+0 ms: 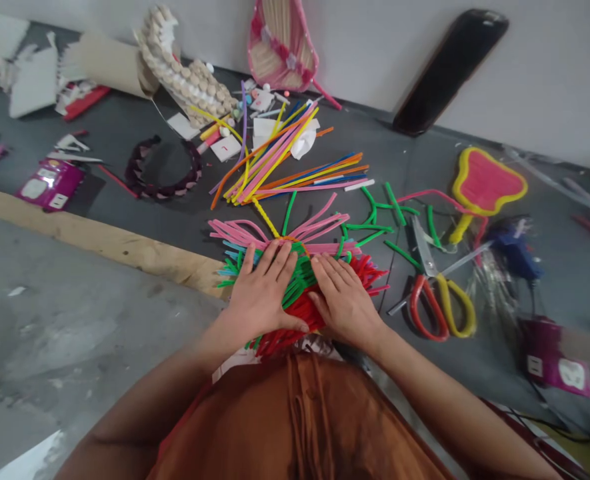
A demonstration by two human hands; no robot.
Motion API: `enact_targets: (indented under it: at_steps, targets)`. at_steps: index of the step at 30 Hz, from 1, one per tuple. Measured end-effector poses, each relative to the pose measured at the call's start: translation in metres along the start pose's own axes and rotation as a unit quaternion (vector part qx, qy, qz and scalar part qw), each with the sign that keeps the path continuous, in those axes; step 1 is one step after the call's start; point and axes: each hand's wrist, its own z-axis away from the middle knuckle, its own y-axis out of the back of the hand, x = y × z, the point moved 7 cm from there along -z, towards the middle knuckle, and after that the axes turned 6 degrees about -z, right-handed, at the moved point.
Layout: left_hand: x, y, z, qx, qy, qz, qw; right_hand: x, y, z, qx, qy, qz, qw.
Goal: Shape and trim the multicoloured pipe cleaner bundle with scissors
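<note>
My left hand (pixel 261 288) lies flat with fingers stretched out on a pile of folded pipe cleaners (pixel 302 277), over its green and blue part. My right hand (pixel 342 297) rests flat beside it, pressing on the red and green strands. Pink loops (pixel 279 230) of the same pile fan out just beyond my fingertips. A loose bundle of straight pipe cleaners (pixel 285 157) in pink, yellow, orange and blue lies farther away on the grey floor.
Scissors (pixel 437 293) with red and yellow handles lie right of my hands, near green pipe cleaner pieces (pixel 382 217) and a blue glue gun (pixel 512 250). A pink and yellow shape (pixel 485 183) sits far right. A dark braided ring (pixel 162 170), a wooden plank (pixel 99 237) and paper scraps lie left.
</note>
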Motion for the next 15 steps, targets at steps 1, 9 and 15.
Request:
enact_targets:
  at_steps: [1, 9, 15]
  targets:
    - [0.0, 0.0, 0.0, -0.003, 0.002, 0.003, 1.0, -0.002, 0.002, -0.003, -0.014, -0.009, 0.006, 1.0]
    - [-0.001, -0.002, -0.001, -0.015, 0.006, 0.039, 0.999, -0.015, -0.007, -0.026, -0.12, -0.015, 0.01, 0.993]
    - [-0.003, -0.009, 0.002, -0.001, 0.013, 0.054, 0.998, -0.004, -0.022, -0.014, -0.111, -0.009, 0.002, 0.994]
